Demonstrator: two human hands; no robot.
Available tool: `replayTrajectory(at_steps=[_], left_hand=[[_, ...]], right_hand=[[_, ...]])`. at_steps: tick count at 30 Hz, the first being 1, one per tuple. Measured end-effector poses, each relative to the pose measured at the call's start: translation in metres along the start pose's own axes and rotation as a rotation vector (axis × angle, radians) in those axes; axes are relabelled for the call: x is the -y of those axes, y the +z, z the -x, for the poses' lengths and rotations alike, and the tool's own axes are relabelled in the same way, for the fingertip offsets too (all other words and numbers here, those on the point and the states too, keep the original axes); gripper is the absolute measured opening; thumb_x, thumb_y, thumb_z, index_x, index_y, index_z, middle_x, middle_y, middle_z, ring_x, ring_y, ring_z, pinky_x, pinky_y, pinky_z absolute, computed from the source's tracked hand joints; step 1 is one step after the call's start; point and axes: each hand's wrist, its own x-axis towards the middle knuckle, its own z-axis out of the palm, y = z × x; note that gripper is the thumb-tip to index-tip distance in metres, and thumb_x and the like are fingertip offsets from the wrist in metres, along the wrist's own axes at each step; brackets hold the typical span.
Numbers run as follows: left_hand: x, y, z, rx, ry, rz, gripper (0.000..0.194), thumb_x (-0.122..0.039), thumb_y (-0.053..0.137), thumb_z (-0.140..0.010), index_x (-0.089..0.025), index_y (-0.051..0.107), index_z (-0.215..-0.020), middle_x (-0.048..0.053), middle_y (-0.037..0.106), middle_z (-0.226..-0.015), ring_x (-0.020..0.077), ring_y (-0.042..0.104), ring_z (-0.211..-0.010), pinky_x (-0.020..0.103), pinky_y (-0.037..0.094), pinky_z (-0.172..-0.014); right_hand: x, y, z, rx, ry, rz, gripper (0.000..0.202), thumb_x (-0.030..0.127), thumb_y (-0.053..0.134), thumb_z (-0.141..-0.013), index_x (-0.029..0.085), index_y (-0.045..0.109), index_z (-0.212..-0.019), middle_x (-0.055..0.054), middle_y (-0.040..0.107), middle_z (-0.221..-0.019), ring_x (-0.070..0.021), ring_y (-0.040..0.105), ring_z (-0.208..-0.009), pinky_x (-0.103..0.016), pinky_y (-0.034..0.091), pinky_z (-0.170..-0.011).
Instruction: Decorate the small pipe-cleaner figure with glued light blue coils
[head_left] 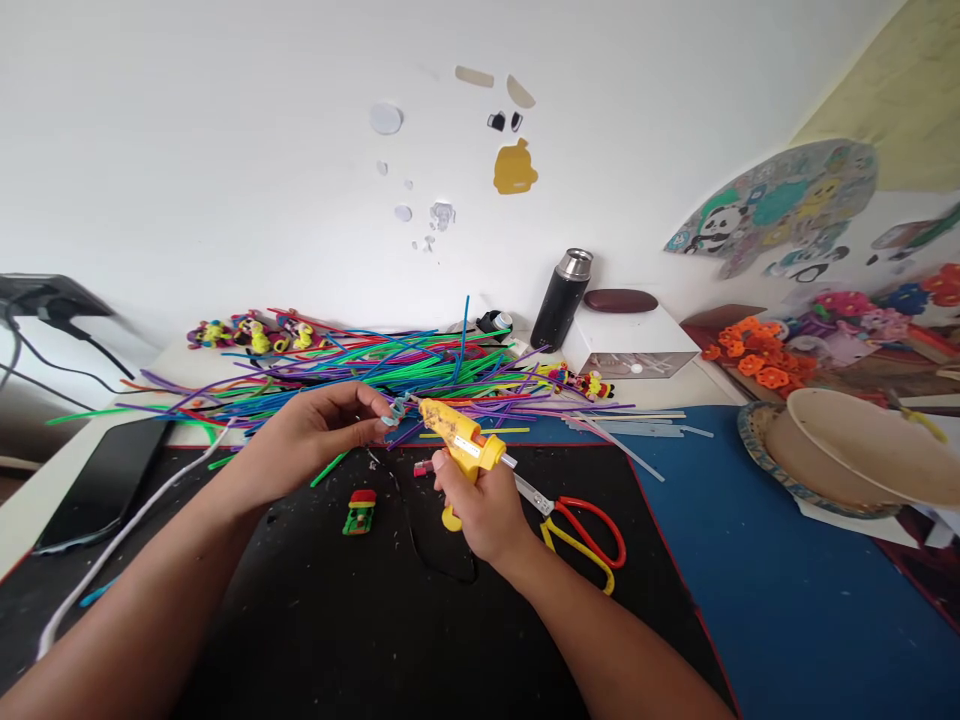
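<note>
My left hand (326, 435) pinches a small light-blue piece (397, 410) between thumb and fingertips. In my right hand (484, 505) is a yellow glue gun (457, 435), its nozzle pointing left, close to the blue piece; whether they touch is too small to tell. A glue stick comes out of the gun's back end. Below the hands, a small red, yellow and green figure (360, 512) lies on the black mat (337, 630). Scissors (589, 540) with red and yellow handles lie right of my right hand.
Many coloured pipe cleaners (420, 372) are heaped along the back. Behind them stand a black flask (559, 305) and a white box (637, 350). A phone (105, 485) and white cable (127, 540) lie at left; a beige bowl (862, 450) is at right.
</note>
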Motion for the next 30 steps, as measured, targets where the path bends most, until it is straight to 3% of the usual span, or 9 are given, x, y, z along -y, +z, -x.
replayTrajectory(at_steps=[22, 30], left_hand=[[-0.003, -0.0009, 0.0011, 0.041, 0.0, -0.025, 0.026, -0.043, 0.081, -0.082, -0.02, 0.073, -0.092, 0.002, 0.07, -0.088, 0.0181, 0.062, -0.079, 0.028, 0.052, -0.071], [-0.0028, -0.0003, 0.002, 0.007, -0.017, 0.038, 0.027, -0.042, 0.086, -0.079, -0.02, 0.074, -0.09, 0.001, 0.069, -0.085, 0.0181, 0.063, -0.078, 0.029, 0.053, -0.071]], right_hand=[[0.0065, -0.0007, 0.0015, 0.008, -0.007, 0.021, 0.042, 0.049, 0.061, -0.093, 0.024, 0.044, -0.065, 0.004, 0.043, -0.056, -0.0126, 0.042, -0.052, -0.027, 0.036, -0.05], [0.0032, -0.0005, 0.0012, 0.0, -0.002, 0.015, 0.043, 0.051, 0.062, -0.093, 0.023, 0.045, -0.065, 0.003, 0.045, -0.058, -0.0131, 0.044, -0.053, -0.027, 0.038, -0.051]])
